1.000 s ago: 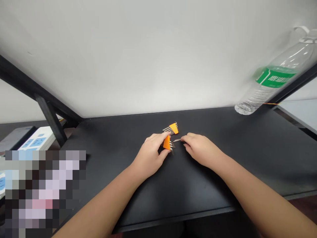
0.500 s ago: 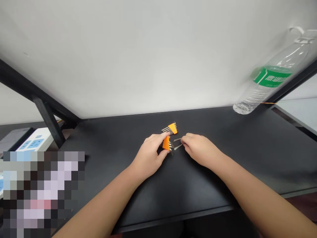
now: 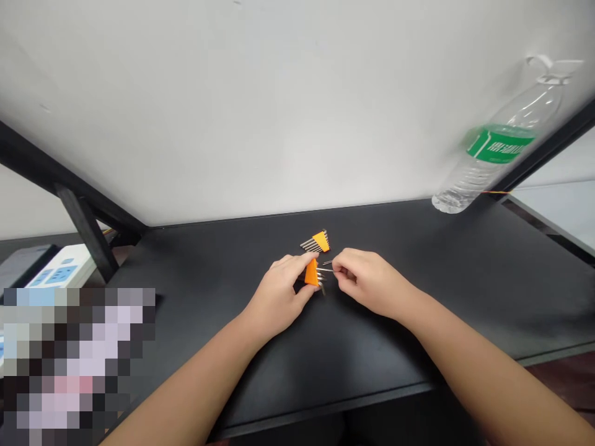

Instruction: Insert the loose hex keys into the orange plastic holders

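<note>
Orange plastic shows at the middle of the frame: a small holder [image 3: 312, 272] gripped in the left hand [image 3: 283, 285], fingers at its upper end and thumb at its lower. Pinched by its ends, it offers its face to the right side of the frame, where the bent tips of several metal keys [image 3: 321, 279] poke out; the hold seems chosen to steady the piece while leaving that face uncovered.

Just to the right, the right hand [image 3: 369, 275] has its fingertips curled closed around a thin metal rod [image 3: 326, 270] that points left toward the holder. Gripping it near one end probably lets the other reach the orange face; whether the tip is inside a slot or only against it, I cannot tell. A second thin rod [image 3: 328, 262] shows just above, partly behind the fingers, and what supports it is unclear.

Slightly above the hands, a second orange holder [image 3: 321, 241], filled with a row of keys, lies on the black tabletop [image 3: 195, 279], near but apart from the fingers, perhaps to be within easy reach. The clear bottle [image 3: 502, 144] at upper right stands well away from the handwork.
</note>
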{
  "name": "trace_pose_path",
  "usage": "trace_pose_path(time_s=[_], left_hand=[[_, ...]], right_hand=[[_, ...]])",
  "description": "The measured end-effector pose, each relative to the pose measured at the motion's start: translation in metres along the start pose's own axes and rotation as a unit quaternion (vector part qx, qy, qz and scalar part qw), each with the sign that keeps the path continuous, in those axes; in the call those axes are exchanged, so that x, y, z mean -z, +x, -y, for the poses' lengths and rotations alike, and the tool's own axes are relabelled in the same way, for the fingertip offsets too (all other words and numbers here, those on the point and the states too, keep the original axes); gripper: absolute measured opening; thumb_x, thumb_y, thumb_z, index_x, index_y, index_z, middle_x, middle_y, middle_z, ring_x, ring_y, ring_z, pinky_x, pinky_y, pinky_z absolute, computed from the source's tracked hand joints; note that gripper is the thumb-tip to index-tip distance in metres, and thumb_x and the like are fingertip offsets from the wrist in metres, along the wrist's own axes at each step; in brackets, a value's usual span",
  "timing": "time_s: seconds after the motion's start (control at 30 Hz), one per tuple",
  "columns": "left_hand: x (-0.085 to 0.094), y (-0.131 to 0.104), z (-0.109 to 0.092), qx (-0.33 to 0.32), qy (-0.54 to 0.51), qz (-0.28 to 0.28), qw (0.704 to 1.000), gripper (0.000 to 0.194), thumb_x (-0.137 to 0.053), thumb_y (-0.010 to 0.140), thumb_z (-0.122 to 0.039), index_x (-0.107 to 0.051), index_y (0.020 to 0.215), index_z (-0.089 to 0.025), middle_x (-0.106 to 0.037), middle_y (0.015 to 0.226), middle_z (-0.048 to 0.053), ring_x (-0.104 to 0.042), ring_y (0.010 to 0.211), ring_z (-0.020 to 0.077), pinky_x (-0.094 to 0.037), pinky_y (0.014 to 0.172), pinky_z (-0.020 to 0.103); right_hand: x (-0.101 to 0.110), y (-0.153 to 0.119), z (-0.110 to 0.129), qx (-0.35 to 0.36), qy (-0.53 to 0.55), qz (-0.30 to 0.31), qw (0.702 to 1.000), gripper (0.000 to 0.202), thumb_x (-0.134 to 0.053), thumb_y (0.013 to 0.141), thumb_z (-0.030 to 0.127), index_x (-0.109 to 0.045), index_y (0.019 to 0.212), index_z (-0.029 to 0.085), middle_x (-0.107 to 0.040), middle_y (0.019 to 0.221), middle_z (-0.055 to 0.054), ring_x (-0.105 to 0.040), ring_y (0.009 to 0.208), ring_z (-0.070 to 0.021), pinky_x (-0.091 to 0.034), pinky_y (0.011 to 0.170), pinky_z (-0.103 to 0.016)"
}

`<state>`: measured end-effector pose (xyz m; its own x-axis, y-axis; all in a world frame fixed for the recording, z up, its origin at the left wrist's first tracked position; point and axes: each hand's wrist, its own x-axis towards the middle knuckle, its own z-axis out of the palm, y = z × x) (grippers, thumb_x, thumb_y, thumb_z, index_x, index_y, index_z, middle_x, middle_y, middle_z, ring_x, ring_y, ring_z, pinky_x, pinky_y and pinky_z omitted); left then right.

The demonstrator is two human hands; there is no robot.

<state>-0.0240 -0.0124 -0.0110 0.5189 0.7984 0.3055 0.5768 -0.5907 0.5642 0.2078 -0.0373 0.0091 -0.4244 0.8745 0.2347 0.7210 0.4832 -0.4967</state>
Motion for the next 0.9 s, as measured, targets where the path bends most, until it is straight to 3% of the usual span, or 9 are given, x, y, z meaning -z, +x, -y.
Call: trace_pose_path(time_s=[0.1, 0.3, 0.67, 0.9], left_hand=[[0.0, 0.0, -0.001, -0.001, 0.003, 0.007, 1.0, 0.052, -0.072, 0.088, -0.019, -0.059, 0.138, -0.025, -0.072, 0.109, 0.004, -0.069, 0.1, 0.0212, -0.057, 0.09, 0.036], [-0.001, -0.001, 0.0, 0.004, -0.001, 0.011, 1.0, 0.052, -0.072, 0.088, -0.018, -0.059, 0.138, -0.024, -0.073, 0.11, 0.005, -0.069, 0.101, 0.022, -0.057, 0.09, 0.037], [0.0, -0.002, 0.001, -0.006, 0.031, 0.024, 0.999, 0.051, -0.075, 0.087, -0.02, -0.06, 0.136, -0.022, -0.074, 0.108, 0.006, -0.07, 0.1, 0.0241, -0.055, 0.092, 0.041], [0.008, -0.003, -0.006, -0.07, 0.041, 0.069, 0.994, 0.047, -0.07, 0.093, -0.026, -0.056, 0.137, -0.025, -0.073, 0.118, 0.007, -0.064, 0.115, 0.0263, -0.043, 0.108, 0.048]], right_hand=[[-0.001, -0.001, -0.003, 0.023, -0.001, -0.032, 0.999, 0.014, -0.052, 0.095, 0.01, -0.058, 0.087, 0.019, -0.055, 0.082, 0.0, -0.049, 0.069, -0.0125, -0.036, 0.064, -0.026], [0.0, -0.003, -0.006, 0.031, -0.023, -0.036, 0.999, 0.018, -0.048, 0.103, 0.017, -0.064, 0.094, 0.019, -0.059, 0.088, -0.003, -0.054, 0.073, -0.0139, -0.04, 0.067, -0.027], [-0.002, -0.008, -0.001, 0.059, -0.073, -0.031, 0.995, 0.024, -0.048, 0.102, 0.015, -0.07, 0.094, 0.019, -0.058, 0.088, -0.004, -0.051, 0.065, -0.0124, -0.039, 0.06, -0.026], [0.015, -0.006, 0.005, 0.085, 0.153, -0.035, 0.984, 0.014, -0.063, 0.099, 0.02, -0.076, 0.093, 0.022, -0.068, 0.088, -0.003, -0.061, 0.076, -0.0138, -0.048, 0.071, -0.027]])
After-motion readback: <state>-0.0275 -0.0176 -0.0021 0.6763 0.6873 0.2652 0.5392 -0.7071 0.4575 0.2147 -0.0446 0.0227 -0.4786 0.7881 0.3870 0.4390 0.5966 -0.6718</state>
